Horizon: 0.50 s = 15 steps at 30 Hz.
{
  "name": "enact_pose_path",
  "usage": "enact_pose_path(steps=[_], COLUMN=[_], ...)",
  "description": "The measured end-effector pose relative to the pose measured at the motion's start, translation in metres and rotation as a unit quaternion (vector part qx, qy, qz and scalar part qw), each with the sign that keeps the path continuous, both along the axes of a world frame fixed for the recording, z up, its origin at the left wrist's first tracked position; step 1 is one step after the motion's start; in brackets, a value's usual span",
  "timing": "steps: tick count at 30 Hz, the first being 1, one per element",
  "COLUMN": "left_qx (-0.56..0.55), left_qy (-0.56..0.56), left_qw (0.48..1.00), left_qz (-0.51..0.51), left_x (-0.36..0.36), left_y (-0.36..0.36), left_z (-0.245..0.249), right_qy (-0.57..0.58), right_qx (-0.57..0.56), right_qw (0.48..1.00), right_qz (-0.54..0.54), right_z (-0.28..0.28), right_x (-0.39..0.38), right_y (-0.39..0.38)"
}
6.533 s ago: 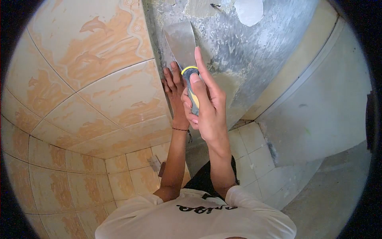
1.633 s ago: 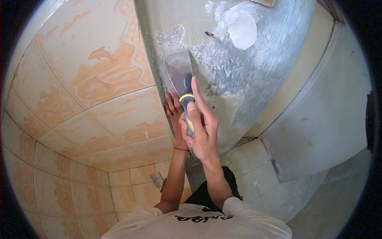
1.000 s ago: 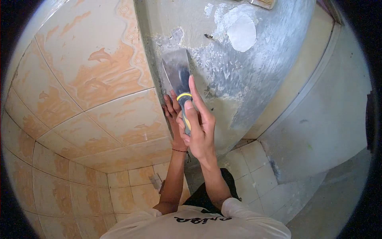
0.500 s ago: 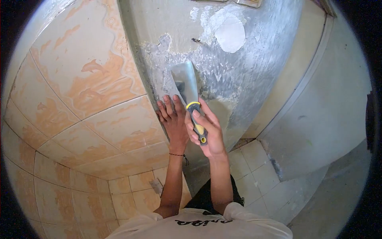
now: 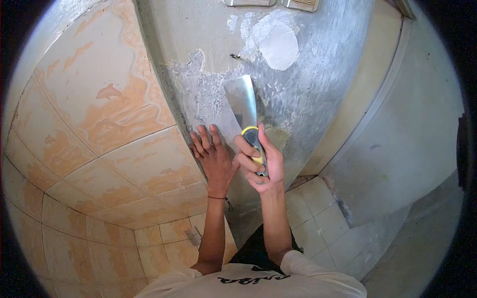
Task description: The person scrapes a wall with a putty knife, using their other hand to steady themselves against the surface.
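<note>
Scraper point(image 5: 242, 104) has been shifted towards three o'clock since the earlier frame, clear of the left hand point(image 5: 216, 161).
Handle point(image 5: 252, 134) is enclosed by curled fingers of the right hand point(image 5: 271, 169); the thin, flared steel blade point(image 5: 240, 92) is aimed at twelve o'clock, its wall point(image 5: 328, 64) contact unconfirmed. The left hand is laid flat, fingers spread, at seven o'clock. Coating point(image 5: 184, 25) is judged partly off: rough, mottled grey is exposed mid-wall, smoother film left towards eleven o'clock.

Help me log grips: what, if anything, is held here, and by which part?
The right hand holds the scraper by its grey-and-yellow handle. The left hand, spread on the wall, holds nothing.
</note>
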State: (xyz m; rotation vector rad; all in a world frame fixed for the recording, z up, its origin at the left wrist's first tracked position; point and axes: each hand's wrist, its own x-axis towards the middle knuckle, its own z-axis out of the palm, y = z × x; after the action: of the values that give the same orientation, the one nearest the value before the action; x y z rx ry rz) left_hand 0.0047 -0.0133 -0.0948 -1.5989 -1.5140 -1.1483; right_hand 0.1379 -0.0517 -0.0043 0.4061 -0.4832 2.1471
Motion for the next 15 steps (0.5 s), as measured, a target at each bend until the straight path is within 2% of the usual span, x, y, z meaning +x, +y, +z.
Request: enact_pose_path(steps=[6,10,12,15], left_qx=[-0.003,0.003,0.005,-0.009], left_qy=[0.0,-0.003,-0.006,-0.005], left_qw=[1.0,1.0,1.0,1.0], left_qz=[0.004,0.01,0.002,0.025], left_x=[0.0,0.0,0.001,0.0], left_y=[0.001,0.003,0.003,0.005], left_z=[-0.001,-0.002,-0.004,-0.007], right_qy=[-0.027,0.005,-0.066,-0.067], right_qx=[-0.003,-0.018,-0.002,-0.047], right_qw=[1.0,1.0,0.998,0.996], right_qz=[-0.005,0.009,-0.004,-0.022], right_z=[0.018,0.021,0.031,0.03], right_x=[0.002,0.004,0.009,0.003], right_y=[-0.001,-0.007,-0.008,-0.016])
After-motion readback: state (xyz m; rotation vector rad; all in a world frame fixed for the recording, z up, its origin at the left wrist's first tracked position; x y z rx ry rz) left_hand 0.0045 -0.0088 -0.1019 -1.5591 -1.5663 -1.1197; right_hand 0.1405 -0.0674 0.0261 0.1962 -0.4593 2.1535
